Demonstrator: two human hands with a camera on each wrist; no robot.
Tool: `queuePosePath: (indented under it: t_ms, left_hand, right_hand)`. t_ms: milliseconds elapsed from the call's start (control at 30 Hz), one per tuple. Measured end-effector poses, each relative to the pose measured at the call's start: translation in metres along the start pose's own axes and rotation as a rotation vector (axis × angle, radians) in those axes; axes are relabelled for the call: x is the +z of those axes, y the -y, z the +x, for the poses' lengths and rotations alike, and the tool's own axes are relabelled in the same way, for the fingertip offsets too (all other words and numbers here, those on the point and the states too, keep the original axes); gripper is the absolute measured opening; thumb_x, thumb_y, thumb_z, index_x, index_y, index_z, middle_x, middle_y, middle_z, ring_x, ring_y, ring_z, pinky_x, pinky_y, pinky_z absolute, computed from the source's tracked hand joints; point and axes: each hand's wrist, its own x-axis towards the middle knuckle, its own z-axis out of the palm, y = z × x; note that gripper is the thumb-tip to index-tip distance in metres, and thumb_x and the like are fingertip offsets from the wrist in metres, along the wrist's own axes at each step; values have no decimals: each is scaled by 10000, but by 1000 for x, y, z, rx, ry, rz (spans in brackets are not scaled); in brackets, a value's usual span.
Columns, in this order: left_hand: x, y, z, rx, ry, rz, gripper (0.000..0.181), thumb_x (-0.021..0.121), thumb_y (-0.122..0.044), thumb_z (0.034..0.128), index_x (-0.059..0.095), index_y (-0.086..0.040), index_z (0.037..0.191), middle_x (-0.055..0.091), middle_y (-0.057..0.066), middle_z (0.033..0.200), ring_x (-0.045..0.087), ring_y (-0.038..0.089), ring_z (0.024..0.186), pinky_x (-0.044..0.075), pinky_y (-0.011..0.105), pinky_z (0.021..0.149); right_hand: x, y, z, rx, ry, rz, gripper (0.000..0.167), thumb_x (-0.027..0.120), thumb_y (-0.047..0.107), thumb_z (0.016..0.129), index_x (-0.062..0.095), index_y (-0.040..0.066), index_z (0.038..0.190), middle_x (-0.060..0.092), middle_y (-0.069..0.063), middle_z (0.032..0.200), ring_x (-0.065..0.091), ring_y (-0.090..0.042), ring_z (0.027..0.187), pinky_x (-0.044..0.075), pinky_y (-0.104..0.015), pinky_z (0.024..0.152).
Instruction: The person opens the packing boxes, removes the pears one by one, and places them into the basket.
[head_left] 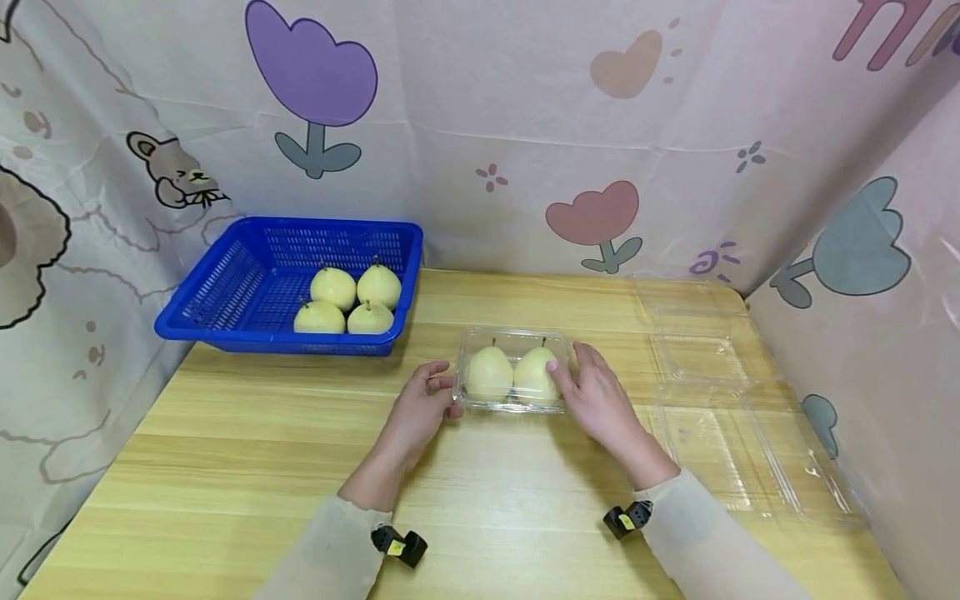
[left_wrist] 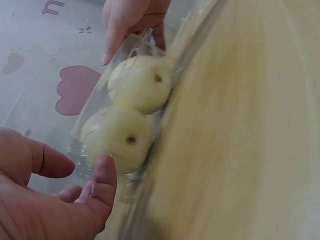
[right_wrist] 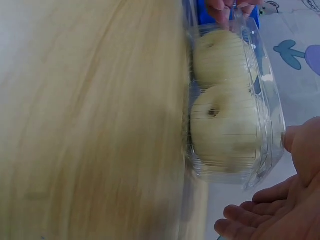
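A clear plastic clamshell box (head_left: 512, 406) with two pale yellow pears (head_left: 489, 373) inside sits on the table, its lid down. At its left end is my left hand (head_left: 420, 408), fingers loosely bent and spread by the corner; in the left wrist view the thumb and fingers (left_wrist: 104, 185) are apart from each other. My right hand (head_left: 603, 404) is at the right end, its thumb (right_wrist: 290, 139) at the lid's edge. The other right fingers (right_wrist: 245, 215) extend loosely beside the box in the right wrist view. Neither hand visibly grips it.
A blue plastic basket (head_left: 281, 340) with several pears (head_left: 333, 288) stands at the back left. Several empty clear clamshell boxes (head_left: 705, 442) lie opened along the right side of the wooden table (head_left: 247, 467). A patterned cloth (head_left: 465, 100) hangs behind and beside the table.
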Motion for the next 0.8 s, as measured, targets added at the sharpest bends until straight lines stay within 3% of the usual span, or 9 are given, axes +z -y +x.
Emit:
queuePosePath:
  t_ms: [200,400,533,700,800]
  left_hand:
    - [4,13,-9,-18,-10,-114,484,503,63,1019,349,57,1478,568,181,1159,640,189,887,615,280,795]
    - [9,25,-12,-48,53,-182,326,529,30,1021,409,59,1323,629,163,1030,665,167,844,630,264,791]
    - [13,31,-14,-58,132,-152,215,523,0,1042,551,130,1212,671,191,1052,696,163,870,639,280,821]
    - [24,37,-15,-59,266,-131,321,572,-55,1064,611,158,1301,719,225,1140,730,155,922,640,278,863]
    - [32,40,-14,-58,301,-155,341,608,-80,1061,624,156,1305,737,216,1134,733,141,929,636,271,867]
  right_hand:
    - [1,5,-10,-89,-77,-9,772,524,510,1088,357,-45,1598,357,-298,1647,358,-491,1515,307,-635,1245]
    - [6,9,-18,-202,-143,-43,684,615,404,1070,442,-49,1553,427,-273,1611,416,-472,1484,370,-635,1210]
    - [7,11,-21,-211,-139,-51,662,618,383,1071,457,-55,1541,430,-265,1615,419,-466,1488,372,-621,1213]
    - [9,13,-23,-196,-134,-51,622,601,345,1081,462,-54,1537,432,-268,1614,423,-473,1483,370,-621,1213]
    - [11,16,-25,-200,-130,-46,606,607,322,1076,473,-56,1531,442,-268,1608,435,-469,1477,377,-615,1212]
